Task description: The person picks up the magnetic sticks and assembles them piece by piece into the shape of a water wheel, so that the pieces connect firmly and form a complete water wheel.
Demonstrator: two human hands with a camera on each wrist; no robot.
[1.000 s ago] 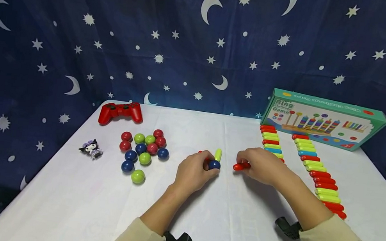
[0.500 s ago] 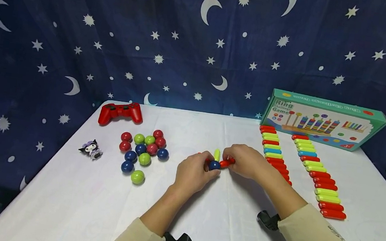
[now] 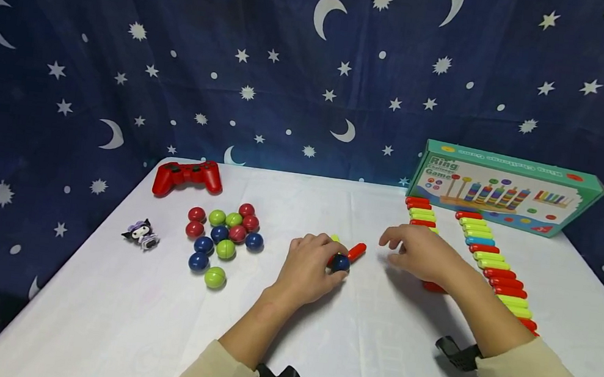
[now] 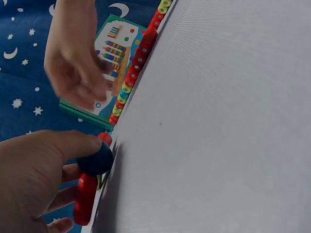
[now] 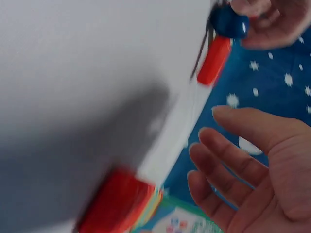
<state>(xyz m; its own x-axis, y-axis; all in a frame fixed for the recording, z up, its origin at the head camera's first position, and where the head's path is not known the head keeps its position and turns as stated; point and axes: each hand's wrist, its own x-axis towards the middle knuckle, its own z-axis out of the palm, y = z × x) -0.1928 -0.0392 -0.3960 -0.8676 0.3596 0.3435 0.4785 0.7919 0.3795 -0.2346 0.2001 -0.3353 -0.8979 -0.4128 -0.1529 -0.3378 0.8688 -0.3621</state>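
Observation:
My left hand (image 3: 307, 269) pinches a dark blue ball (image 3: 341, 262) near the table's middle, with the thumb on the ball in the left wrist view. A red rod (image 3: 357, 252) sticks out from the ball, away to the upper right. Another red rod (image 4: 86, 199) meets the ball's other side by my left fingers. Only the tip of a yellow-green rod (image 3: 335, 238) shows behind the hand. My right hand (image 3: 421, 259) is held apart to the right, its fingers loosely bent and nothing in them; it hides part of the nearer rod row.
Two rows of red, yellow-green and blue rods (image 3: 497, 273) lie at right, before a green game box (image 3: 501, 188). Several red, green and blue balls (image 3: 226, 249) are grouped at left. Beyond them are a red game controller (image 3: 188, 177) and a small figurine (image 3: 141, 233).
My right hand brought a red rod to the blue ball, let go of it and moved back right. The ball and its rods have turned a little in my left hand.

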